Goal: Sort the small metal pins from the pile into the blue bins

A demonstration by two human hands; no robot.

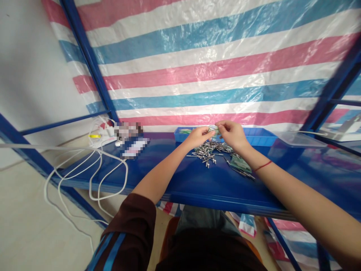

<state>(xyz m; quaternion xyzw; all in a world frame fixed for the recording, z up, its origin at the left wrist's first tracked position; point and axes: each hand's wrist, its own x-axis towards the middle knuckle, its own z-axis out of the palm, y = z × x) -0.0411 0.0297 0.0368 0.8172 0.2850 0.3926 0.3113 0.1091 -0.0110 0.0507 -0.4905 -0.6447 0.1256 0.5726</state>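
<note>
A blue shelf (180,184) with a smooth, glossy painted top stretched across the scene. At its far side a shallow blue plastic tray (259,137) lay lengthwise, its middle hidden behind the hands, with some green and pale packets (185,131) in its left end. Right of it lay a flat, see-through plastic sheet or lid (299,139). White cables (94,184) looped loosely over the left end of the shelf and hung past its near edge, well apart from the hands; a pixelated patch (131,139) hid whatever lay beside them. Behind everything hung a shiny, wrinkled woven sheet (197,71) in red, white and blue stripes, between slanting blue metal posts (93,71).

The left hand (199,136) and the right hand (230,136) met above the near side of the tray, fingertips pinching a small clear packet (213,130) with green on it; its contents were too small to tell. Just below, on the shelf, slim silvery metal pins (207,153) lay in a jumbled heap, between the tray and the near edge. A crinkled, green-tinted bag (240,164) rested at the heap's right, near the right wrist and its thin red cord (263,165).
</note>
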